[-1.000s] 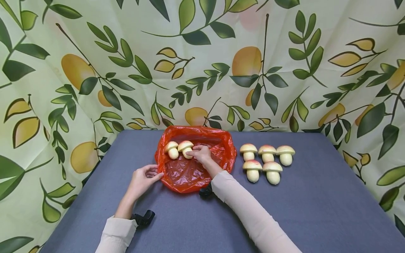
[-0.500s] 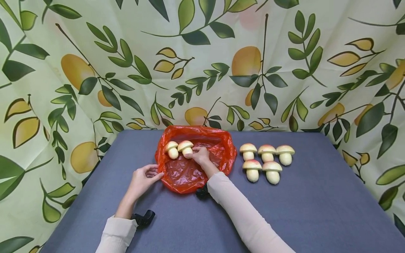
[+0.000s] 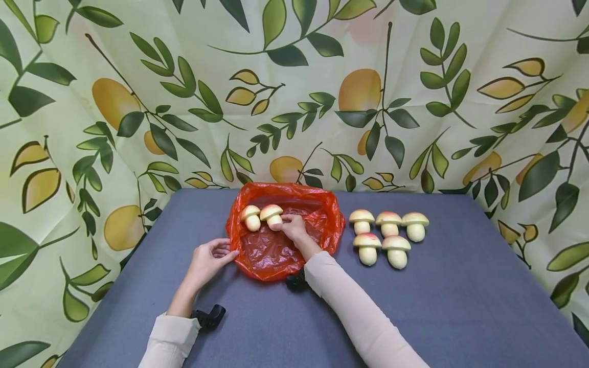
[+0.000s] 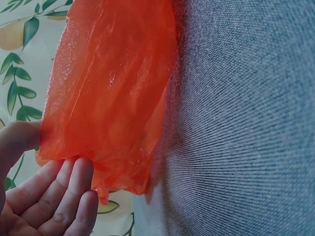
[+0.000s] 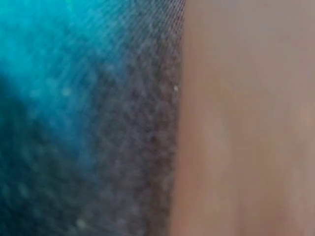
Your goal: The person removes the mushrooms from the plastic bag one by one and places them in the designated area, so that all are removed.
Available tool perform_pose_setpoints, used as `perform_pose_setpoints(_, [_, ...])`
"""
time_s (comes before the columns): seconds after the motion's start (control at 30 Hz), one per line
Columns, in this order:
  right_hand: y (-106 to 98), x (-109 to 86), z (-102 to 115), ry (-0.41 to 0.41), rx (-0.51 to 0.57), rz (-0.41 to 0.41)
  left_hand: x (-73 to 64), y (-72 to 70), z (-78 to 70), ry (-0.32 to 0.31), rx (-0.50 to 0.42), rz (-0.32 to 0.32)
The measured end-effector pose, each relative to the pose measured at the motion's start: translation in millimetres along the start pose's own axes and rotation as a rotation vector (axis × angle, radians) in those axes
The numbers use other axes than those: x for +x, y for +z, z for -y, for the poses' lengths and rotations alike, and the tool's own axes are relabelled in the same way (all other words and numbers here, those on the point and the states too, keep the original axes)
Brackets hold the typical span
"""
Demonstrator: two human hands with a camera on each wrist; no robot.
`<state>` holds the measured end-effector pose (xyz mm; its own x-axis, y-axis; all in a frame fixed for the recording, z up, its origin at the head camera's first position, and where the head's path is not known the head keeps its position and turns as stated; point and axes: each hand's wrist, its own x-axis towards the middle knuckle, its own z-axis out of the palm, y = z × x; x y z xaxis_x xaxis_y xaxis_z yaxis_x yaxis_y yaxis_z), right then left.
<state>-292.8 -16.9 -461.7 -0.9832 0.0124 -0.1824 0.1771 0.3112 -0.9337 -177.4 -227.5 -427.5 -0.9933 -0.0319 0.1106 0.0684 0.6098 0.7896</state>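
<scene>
A red plastic bag (image 3: pixel 267 258) lies spread open on the table, its rim standing up like a bowl. My left hand (image 3: pixel 208 263) pinches the left side of that rim; in the left wrist view the thumb is on one side of the red film and the fingers (image 4: pixel 81 174) on the other. Inside the bag, toward its back left, two toy mushrooms with reddish-cream caps stand side by side. My right hand (image 3: pixel 294 230) reaches in over the front rim and pinches the stem of the right mushroom (image 3: pixel 271 210). The left mushroom (image 3: pixel 251 219) is untouched.
Several more toy mushrooms (image 3: pixel 388 220) stand in two rows on the grey tabletop (image 3: pixel 460 296), right of the bag. A leaf-and-fruit patterned cloth (image 3: pixel 294 102) hangs behind the table. Black wrist devices (image 3: pixel 211 317) sit at both wrists. The right wrist view is mostly blurred skin and fabric.
My right forearm has shifted slightly left, its fingers staying at the right mushroom's stem. The left hand, bag and other mushrooms hold their places.
</scene>
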Motion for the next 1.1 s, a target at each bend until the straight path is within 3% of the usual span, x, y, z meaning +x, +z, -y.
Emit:
perform_pose_setpoints(0.3, [-5, -8.1, 7, 0.008, 0.026, 0.004, 0.9, 1.3, -0.2, 0.005, -0.008, 0.002])
perform_pose_setpoints(1.1, [-19, -31.0, 16, 0.074, 0.147, 0.117, -0.3, -1.5, -0.9, 0.025, -0.026, 0.012])
